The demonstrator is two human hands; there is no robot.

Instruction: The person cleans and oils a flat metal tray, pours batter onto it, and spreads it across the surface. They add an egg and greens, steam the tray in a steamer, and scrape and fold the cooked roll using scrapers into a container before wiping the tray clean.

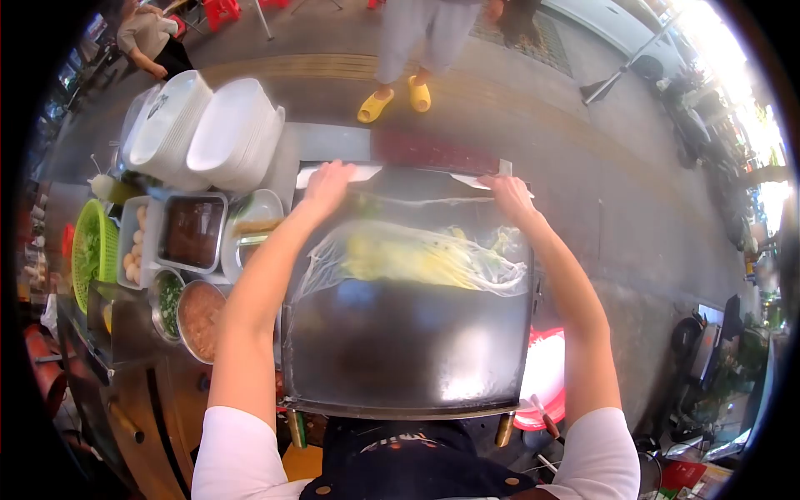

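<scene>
Both arms reach over a dark, shiny flat metal tray [400,350]. Across its far half lies a thin, translucent rice sheet [325,265], wrinkled and gathered, with yellow egg and pale green leaves [396,257] showing through. At the tray's far left corner, my left hand [330,187] is closed on a flat white scraper [362,173]. My right hand [510,196] is closed at the far right corner on a second flat white scraper [471,179]. Both hands are beyond the gathered sheet. My fingertips are partly hidden.
To the left are stacked white plates [237,125], a tray of dark sauce [192,231], eggs [133,254], chopped greens [171,304], a bowl of minced meat [202,321] and a green basket [93,250]. A person in yellow clogs [377,106] stands ahead. A red-rimmed basin [546,367] sits at right.
</scene>
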